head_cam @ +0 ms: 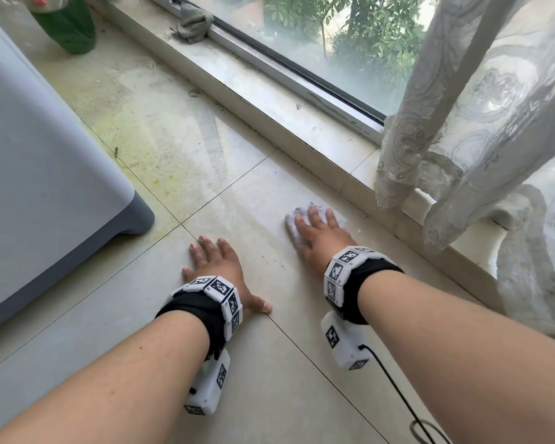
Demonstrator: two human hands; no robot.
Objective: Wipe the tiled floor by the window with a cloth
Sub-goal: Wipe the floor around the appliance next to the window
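My right hand [321, 235] lies flat with straight fingers on a small pale lavender cloth [293, 230], pressing it onto the beige tiled floor [253, 193] close to the window step. My left hand [218, 267] rests flat on the tiles to the left, fingers spread, holding nothing. Both wrists wear black bands with white marker blocks. A yellowish-green stain [148, 139] covers the tiles further ahead, toward the left.
A grey-white appliance [45, 149] stands at the left. The stone window step [269, 100] and sliding window frame run diagonally at the right. A lace curtain [462, 139] hangs down at the right. A grey rag [194, 24] and a green bottle [68, 27] sit far ahead.
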